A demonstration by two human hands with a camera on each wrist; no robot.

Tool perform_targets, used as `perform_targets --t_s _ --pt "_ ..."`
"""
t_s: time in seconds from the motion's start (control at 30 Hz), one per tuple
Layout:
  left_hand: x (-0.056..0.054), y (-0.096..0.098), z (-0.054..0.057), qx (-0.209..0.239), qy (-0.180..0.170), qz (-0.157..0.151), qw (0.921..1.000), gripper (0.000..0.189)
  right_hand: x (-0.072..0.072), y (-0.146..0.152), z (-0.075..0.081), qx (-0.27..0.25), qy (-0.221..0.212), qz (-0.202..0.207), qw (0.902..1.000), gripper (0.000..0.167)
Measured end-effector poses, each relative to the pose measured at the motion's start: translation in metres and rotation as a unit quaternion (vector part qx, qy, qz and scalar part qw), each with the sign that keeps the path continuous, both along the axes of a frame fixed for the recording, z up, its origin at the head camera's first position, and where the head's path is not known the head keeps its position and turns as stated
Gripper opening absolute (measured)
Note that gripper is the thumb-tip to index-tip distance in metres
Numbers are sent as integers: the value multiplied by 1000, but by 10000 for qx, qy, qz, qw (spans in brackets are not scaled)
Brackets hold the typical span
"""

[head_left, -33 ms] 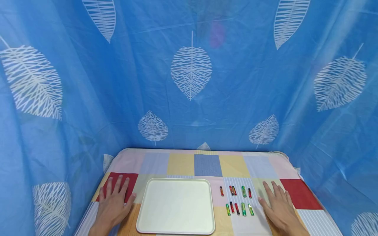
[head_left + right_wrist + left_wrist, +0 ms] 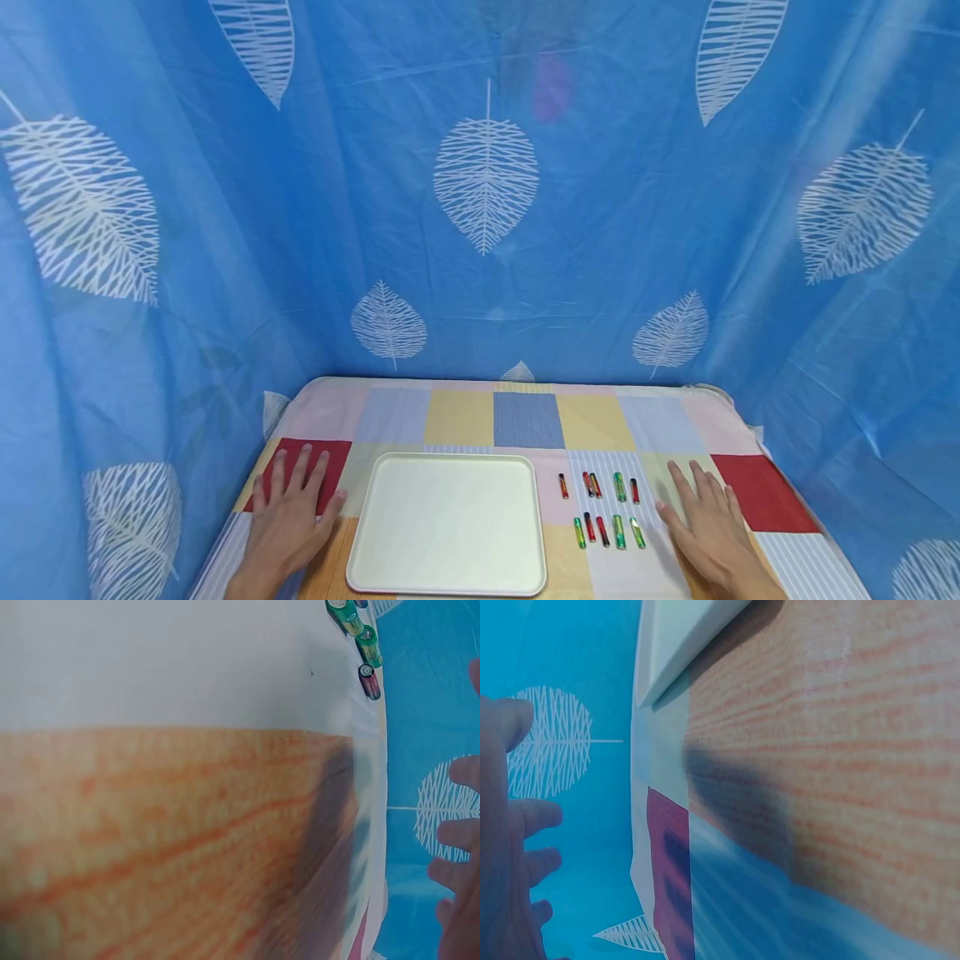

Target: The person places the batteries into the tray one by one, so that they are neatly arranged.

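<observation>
My left hand (image 2: pixel 288 517) is spread with straight fingers to the left of a white rectangular tray (image 2: pixel 450 525), holding nothing. In the left wrist view its fingers stand apart from the cloth, and a shadow falls below. To the right of the tray lie small batteries in two loose rows. Some are red and black, like one battery (image 2: pixel 563 486) at the back left; others are green, like a thicker battery (image 2: pixel 618 532) in front. Just right of them my right hand (image 2: pixel 708 525) is also spread and holds nothing, its thumb nearest the batteries.
A patchwork cloth (image 2: pixel 460 417) covers the table. Blue curtains (image 2: pixel 600 250) with white leaf prints hang behind it and at both sides. The tray has a low raised rim and bears nothing.
</observation>
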State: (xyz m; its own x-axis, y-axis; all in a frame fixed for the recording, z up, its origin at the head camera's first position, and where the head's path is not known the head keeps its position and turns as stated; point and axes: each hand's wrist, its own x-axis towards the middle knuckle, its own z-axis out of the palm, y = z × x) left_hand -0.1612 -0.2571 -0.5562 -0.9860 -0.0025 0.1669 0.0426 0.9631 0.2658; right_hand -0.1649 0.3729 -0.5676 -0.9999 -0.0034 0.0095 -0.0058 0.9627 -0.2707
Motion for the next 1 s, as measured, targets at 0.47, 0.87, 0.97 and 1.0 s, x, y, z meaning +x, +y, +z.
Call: perform_targets --t_s 0.47,0.87,0.97,1.0 --pt "2 3 2 317 -5 53 9995 89 12 2 4 -1023 189 413 9937 72" --pt "17 17 12 2491 43 -236 9682 82 16 -3 24 -2668 45 333 9632 63" --pt "21 21 9 2795 134 -344 9594 83 16 -4 27 -2895 393 619 9544 57" --pt "21 23 8 2894 161 -381 9563 83 16 -4 28 -2980 445 687 9511 56"
